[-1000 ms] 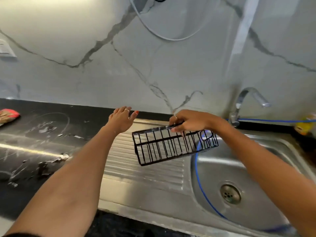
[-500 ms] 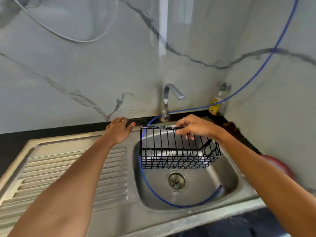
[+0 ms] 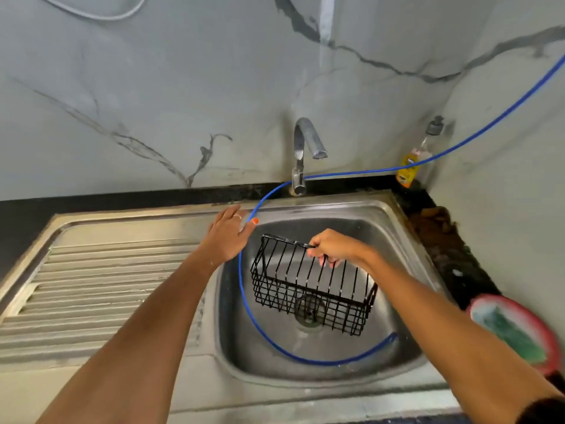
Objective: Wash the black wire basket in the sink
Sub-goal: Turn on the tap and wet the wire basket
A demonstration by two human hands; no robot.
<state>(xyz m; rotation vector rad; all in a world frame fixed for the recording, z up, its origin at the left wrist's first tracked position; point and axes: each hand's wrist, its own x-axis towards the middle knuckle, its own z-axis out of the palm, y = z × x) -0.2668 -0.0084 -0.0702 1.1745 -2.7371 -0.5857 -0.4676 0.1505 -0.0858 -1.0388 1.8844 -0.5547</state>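
The left hand (image 3: 227,237) reaches flat toward the back rim of the sink (image 3: 406,240), fingers straight and holding nothing, just beside the blue hose (image 3: 244,289). The right hand (image 3: 333,247) pinches the top wire of the black wire basket (image 3: 308,289), which hangs tilted over the drain (image 3: 307,310).

Risk: the one-handed pinch on a thin wire may slip once wet, dropping the basket. Its wires may also snag the hose.

Contents: the basket appears empty. The basin holds the hose loop. The tap (image 3: 304,148) shows no water running.
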